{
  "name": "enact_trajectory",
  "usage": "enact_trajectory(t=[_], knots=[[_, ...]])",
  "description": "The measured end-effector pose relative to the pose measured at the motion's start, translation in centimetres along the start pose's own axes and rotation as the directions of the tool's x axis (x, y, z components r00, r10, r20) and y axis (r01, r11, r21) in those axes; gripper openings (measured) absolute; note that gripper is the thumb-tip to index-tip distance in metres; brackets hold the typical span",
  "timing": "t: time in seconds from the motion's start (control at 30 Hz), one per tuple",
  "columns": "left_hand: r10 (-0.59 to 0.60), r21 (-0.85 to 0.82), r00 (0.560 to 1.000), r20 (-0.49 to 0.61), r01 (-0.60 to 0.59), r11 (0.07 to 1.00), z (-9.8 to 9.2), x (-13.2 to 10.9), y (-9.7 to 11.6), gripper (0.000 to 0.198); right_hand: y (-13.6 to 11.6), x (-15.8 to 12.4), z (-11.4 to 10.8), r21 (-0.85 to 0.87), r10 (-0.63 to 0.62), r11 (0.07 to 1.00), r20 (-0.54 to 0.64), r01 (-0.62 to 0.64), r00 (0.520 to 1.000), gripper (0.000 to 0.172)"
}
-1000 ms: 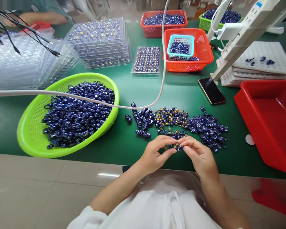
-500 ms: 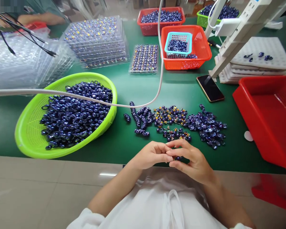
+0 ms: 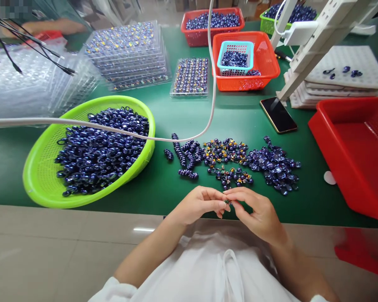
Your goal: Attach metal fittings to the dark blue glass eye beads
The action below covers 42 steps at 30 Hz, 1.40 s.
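Note:
My left hand (image 3: 203, 204) and my right hand (image 3: 256, 210) meet at the table's front edge, fingertips pinched together. Between them is a tiny dark part (image 3: 228, 202), mostly covered by the fingers; its exact kind cannot be made out. Just beyond the hands lies a pile of small pieces with gold and orange bits (image 3: 225, 152), with a smaller cluster (image 3: 234, 177) of them nearer me. Glossy dark-blue caps (image 3: 274, 170) are heaped to the right. On the left, similar dark-blue pieces stand nested in short rows (image 3: 190, 153).
A green basket (image 3: 38, 178) full of dark-blue pieces stands left. A white cable (image 3: 213, 92) hangs across the view. Behind are stacked clear trays (image 3: 164, 63) and an orange basket (image 3: 264, 54). A phone (image 3: 279, 115) and red bin (image 3: 340, 167) are right. A person's arm (image 3: 55, 26) shows far left.
My right fingers have drawn in from a looser curl to a pinch against my left fingertips. The dark piece seen under my right fingers is now mostly hidden. The view has shifted slightly.

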<state>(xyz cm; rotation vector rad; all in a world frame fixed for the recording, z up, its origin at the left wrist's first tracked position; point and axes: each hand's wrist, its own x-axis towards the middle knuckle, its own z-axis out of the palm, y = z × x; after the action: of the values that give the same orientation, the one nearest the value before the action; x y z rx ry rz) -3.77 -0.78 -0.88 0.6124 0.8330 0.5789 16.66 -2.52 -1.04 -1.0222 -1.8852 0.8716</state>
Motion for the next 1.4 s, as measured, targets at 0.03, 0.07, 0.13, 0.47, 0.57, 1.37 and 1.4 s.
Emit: enact_trajectory(t=[0.03,0.07,0.13,0.47,0.57,1.37,1.4], knots=[[0.002,0.005,1.0,-0.007,-0.002,1.0,-0.1,0.0,-0.1,0.031,0.1,-0.1,0.1,-0.05,-0.041,0.998,-0.007,0.041,0.999,0.032],[0.002,0.008,1.0,-0.011,-0.002,1.0,-0.2,0.0,-0.2,0.031,0.2,-0.2,0.2,-0.092,-0.08,0.993,-0.007,0.079,0.997,0.034],[-0.001,-0.005,1.0,-0.016,0.001,1.0,-0.3,0.0,-0.4,0.031,0.4,-0.3,0.3,-0.145,-0.133,0.98,0.015,0.134,0.991,0.037],[0.152,0.293,0.977,-0.148,-0.103,0.95,-0.3,-1.5,-0.3,0.03,0.6,0.0,0.6,-0.141,-0.161,0.976,0.037,0.165,0.986,0.027],[0.6,0.793,0.785,-0.155,-0.264,0.55,-1.6,-1.8,0.6,0.027,0.5,-0.1,0.3,-0.125,-0.1,0.987,0.043,0.105,0.994,0.022],[0.618,0.637,0.763,-0.192,-0.382,0.67,-0.5,-1.2,1.2,0.016,-0.8,0.9,0.9,0.08,0.105,0.992,-0.038,-0.102,0.994,0.014],[0.579,0.552,0.779,-0.241,-0.381,0.742,0.0,-1.0,1.1,0.019,-0.9,1.0,1.1,0.064,0.068,0.996,-0.047,-0.065,0.997,0.015]])
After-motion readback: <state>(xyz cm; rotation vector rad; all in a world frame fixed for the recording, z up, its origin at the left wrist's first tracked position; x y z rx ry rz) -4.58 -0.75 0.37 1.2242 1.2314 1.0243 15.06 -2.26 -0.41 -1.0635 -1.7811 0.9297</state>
